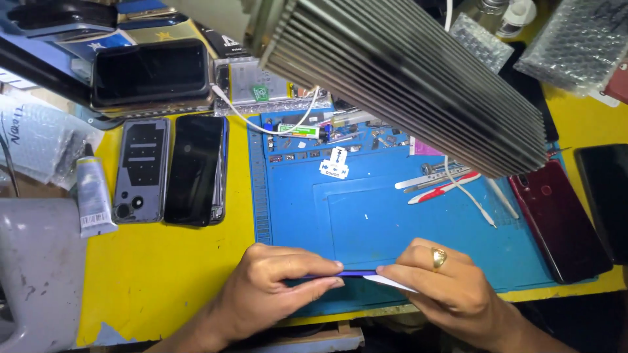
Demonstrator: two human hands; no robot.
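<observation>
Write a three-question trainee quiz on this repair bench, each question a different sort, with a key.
1. True or false: the left hand and right hand hold a thin blue phone edge-on.
2. The white pick is at which hand? A left, B right.
3. What colour is the work mat?

Key: 1 true; 2 B; 3 blue.

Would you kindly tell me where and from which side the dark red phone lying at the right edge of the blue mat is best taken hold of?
I would grip the dark red phone across its two long edges near the middle, coming from above. It lies flat, back up and slightly angled, so only its thin sides offer purchase. Its left edge rests on the blue silicone work mat and looks free; a black slab lies close on its right.
</observation>
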